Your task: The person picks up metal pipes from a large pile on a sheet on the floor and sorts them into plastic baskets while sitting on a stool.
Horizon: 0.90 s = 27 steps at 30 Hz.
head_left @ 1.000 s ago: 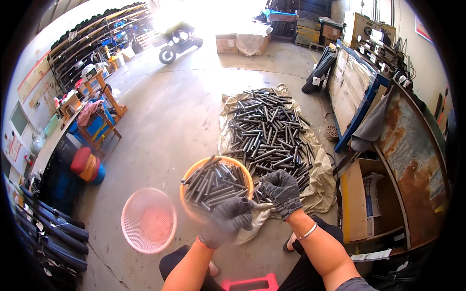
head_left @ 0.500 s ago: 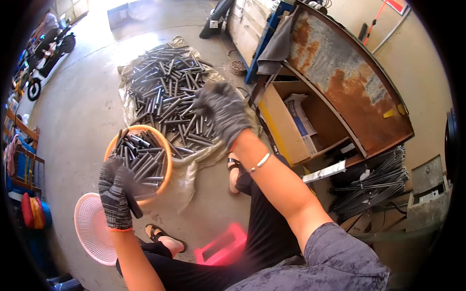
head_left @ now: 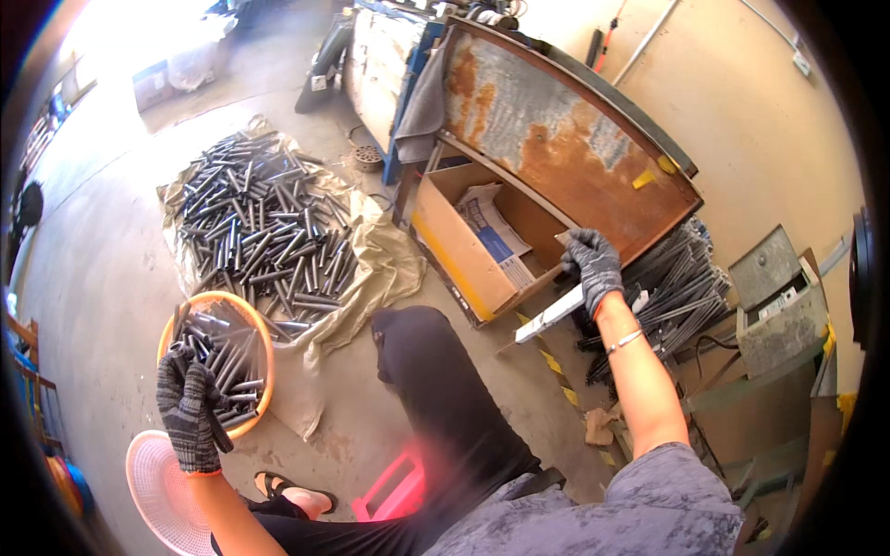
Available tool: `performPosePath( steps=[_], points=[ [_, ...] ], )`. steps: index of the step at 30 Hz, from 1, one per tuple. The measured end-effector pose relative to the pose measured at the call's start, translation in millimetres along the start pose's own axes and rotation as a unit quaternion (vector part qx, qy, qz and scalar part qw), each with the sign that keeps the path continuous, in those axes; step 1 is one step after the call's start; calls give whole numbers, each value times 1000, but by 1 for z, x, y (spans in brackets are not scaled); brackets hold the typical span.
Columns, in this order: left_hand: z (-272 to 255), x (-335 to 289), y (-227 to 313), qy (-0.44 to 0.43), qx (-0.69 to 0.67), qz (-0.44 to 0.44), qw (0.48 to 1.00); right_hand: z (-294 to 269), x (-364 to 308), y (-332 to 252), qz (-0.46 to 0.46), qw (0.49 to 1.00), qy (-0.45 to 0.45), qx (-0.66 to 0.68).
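Observation:
My left hand (head_left: 188, 408), in a grey knitted glove, is closed around a dark tube (head_left: 221, 432) beside the orange-rimmed basket (head_left: 270, 371). That basket holds many short dark metal tubes (head_left: 222, 347). My right hand (head_left: 594, 263), gloved the same way, is raised at the near corner of a rusty metal-topped table (head_left: 575, 167). Its fingers are bent together by the table's frame edge; what they grip, if anything, I cannot make out. An open cardboard box (head_left: 440, 218) with printed paper inside lies just left of it.
A heap of dark tubes (head_left: 250, 222) lies on a pale sheet (head_left: 389, 259). A pink basket (head_left: 148, 482) and a pink plastic stool (head_left: 394, 486) stand near my legs. Thin rods (head_left: 681, 287) are bundled under the table, next to a grey metal box (head_left: 788, 306).
My right hand has swung right, from above the tube heap to the table's corner. My view has turned right, too. The left hand still holds a dark tube by the basket.

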<state>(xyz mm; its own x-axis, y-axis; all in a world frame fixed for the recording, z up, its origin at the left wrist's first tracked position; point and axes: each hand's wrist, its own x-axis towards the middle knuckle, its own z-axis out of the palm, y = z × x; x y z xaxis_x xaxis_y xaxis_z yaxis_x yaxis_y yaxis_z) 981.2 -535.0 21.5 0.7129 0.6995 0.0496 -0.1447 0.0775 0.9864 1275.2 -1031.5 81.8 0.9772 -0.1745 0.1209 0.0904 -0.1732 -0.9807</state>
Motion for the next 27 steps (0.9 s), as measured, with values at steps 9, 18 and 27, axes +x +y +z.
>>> performPosePath(
  steps=[9,18,27],
  points=[
    [-4,-5,-2,-6,21,-7,1000,-89,-9,-33,-356,735,32,-576],
    [-11,-7,-2,-1,45,-7,999,-89,-4,-20,-354,627,32,-693],
    [-4,0,-8,-15,10,27,999,-92,-28,-23,-340,700,20,-628]
  ],
)
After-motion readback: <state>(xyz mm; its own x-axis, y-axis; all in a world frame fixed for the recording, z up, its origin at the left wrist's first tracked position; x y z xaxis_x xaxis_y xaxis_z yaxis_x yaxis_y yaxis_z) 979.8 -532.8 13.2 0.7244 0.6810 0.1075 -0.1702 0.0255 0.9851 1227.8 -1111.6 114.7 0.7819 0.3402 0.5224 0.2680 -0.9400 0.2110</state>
